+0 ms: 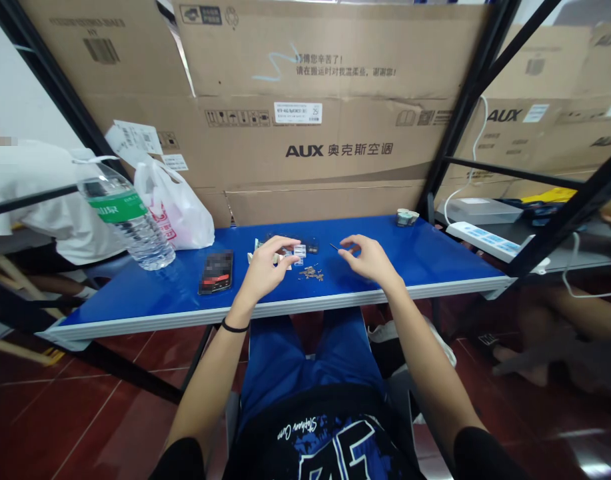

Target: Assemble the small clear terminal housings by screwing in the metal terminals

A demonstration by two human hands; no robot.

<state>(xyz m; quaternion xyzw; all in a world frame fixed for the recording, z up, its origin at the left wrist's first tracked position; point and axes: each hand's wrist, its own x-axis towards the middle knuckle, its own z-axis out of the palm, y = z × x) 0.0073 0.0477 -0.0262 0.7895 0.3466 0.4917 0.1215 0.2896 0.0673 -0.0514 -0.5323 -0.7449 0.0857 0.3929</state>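
Fiddly small-part handling, I'd say: right hand (369, 260) pinching a thin rod (334, 247), left hand (266, 268) half-curled, hold unclear, near metal bits (312, 273); steadiness needed next.

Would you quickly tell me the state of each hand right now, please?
Left hand: fingers curled; whether it holds anything cannot be told.
Right hand: seemingly closed, pinching a thin dark rod.

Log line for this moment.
left hand: over table, grip unclear; right hand: thin dark rod at fingertips; small pieces: between hands; phone: left of left hand
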